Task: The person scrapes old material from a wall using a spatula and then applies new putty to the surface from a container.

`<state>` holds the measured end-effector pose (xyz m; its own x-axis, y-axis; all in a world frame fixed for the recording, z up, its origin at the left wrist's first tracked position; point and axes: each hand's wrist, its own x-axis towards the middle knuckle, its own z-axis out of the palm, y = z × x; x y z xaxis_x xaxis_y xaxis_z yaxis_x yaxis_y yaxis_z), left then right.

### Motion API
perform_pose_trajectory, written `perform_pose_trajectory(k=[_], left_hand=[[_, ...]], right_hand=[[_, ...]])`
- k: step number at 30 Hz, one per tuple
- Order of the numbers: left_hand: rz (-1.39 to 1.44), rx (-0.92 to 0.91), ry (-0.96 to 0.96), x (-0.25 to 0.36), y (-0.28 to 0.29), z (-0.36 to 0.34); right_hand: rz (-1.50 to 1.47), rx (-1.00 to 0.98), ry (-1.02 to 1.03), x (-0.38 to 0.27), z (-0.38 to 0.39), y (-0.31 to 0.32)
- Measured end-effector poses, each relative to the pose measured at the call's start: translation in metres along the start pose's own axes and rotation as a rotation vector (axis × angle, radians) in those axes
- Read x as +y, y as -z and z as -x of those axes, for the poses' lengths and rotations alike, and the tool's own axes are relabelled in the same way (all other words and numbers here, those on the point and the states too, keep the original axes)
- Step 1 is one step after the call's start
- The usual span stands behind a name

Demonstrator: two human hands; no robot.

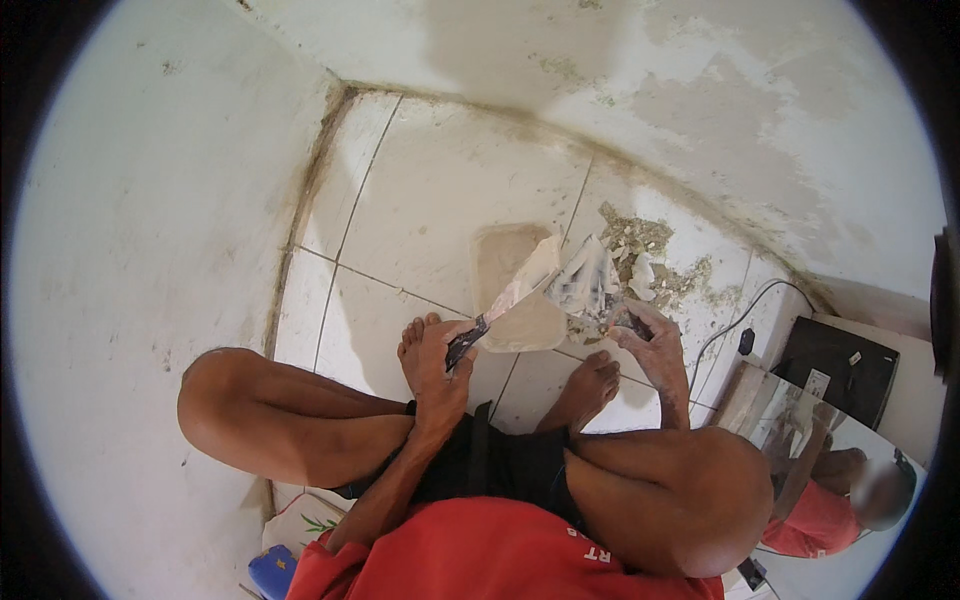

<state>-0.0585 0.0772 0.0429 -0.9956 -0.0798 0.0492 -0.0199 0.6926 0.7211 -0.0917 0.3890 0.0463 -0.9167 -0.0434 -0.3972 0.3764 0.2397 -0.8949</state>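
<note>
My left hand (445, 378) is closed round the dark handle of a narrow putty knife (522, 284), its blade coated with pale paste. My right hand (655, 345) grips the dark handle of a wider putty knife (582, 284), smeared with white paste and dark patches. The two blades come close together over a shallow, translucent rectangular tub (478, 262); whether they touch I cannot tell. Pale residue coats the tub, which sits on the tiled floor in front of my feet. Whitish dust covers the fingers of my right hand.
Scraped plaster rubble (640, 245) lies right of the tub, near the patchy far wall (700, 120). A black cable (720, 330) runs along the floor at right, near a flat black panel (838, 362) and a mirror (800, 440). Another wall (150, 250) rises at left.
</note>
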Motion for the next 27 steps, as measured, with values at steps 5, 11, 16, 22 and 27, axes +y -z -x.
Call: perform_pose_trajectory(k=[5, 11, 16, 22, 27], left_hand=[[0.222, -0.1, -0.001, 0.009, 0.009, -0.01], [0.144, -0.066, -0.117, 0.019, 0.02, -0.022], [0.108, -0.081, -0.15, 0.016, 0.03, -0.023], [0.014, -0.014, -0.165, 0.015, 0.039, -0.024], [0.005, -0.003, -0.091, 0.013, 0.041, -0.023]], right_hand=[[-0.061, -0.028, 0.007, -0.007, -0.001, 0.012], [0.004, -0.226, 0.069, -0.024, -0.015, 0.02], [-0.051, -0.236, 0.112, -0.008, -0.022, 0.028], [-0.157, -0.162, 0.115, -0.015, -0.009, 0.019], [-0.263, -0.136, 0.145, -0.003, -0.004, 0.019]])
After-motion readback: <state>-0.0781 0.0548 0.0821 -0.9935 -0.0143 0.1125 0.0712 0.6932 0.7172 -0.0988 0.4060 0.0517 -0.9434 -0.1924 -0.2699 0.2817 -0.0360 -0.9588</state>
